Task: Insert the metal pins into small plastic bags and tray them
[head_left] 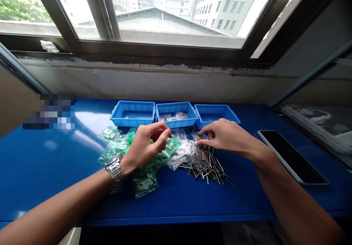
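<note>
My left hand (147, 144), with a metal watch (114, 168) on its wrist, hovers over a heap of green plastic packets (145, 184). Its fingers are curled, thumb tip near the forefinger; whatever may be between them is hidden. My right hand (224, 135) reaches over the pile's right side with thumb and forefinger apart. Just below its fingertips lie clear plastic packets (199, 157), some with copper-coloured parts inside. Under and beside these spreads a loose pile of thin metal rods with yellowish ends (217, 169).
Three blue bins stand in a row behind the pile: a left bin (133, 122), a middle bin (178, 123) holding clear packets, and a right bin (217, 109). A phone (293, 157) lies at the right on the blue table (55, 179). A window wall closes off the back.
</note>
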A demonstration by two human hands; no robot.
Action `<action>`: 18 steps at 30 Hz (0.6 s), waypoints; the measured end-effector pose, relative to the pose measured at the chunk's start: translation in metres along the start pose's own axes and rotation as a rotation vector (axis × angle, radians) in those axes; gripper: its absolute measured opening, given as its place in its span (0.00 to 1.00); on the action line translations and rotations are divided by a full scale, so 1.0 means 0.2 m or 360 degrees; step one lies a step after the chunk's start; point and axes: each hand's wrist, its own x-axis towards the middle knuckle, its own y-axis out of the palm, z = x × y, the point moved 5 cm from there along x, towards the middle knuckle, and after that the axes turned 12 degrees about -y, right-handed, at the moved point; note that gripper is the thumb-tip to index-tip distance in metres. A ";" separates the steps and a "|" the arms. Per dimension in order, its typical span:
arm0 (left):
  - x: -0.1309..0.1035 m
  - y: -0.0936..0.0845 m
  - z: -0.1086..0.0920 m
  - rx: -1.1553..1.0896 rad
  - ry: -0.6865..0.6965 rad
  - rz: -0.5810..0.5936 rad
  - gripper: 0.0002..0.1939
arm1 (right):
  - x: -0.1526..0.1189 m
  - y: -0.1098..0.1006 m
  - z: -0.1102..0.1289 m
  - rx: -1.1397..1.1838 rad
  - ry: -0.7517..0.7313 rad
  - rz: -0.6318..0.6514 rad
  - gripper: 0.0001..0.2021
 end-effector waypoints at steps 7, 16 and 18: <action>0.00 0.00 0.00 -0.0019 0.0003 0.0007 0.14 | 0.01 -0.04 0.01 0.0150 0.0028 -0.0044 0.15; 0.00 0.00 0.01 -0.0015 -0.0023 -0.0020 0.13 | 0.04 -0.03 0.12 0.1106 0.0048 -0.0548 0.10; 0.01 0.00 0.01 -0.0017 -0.0037 -0.0046 0.12 | 0.05 0.02 0.14 0.1337 0.0016 -0.0585 0.10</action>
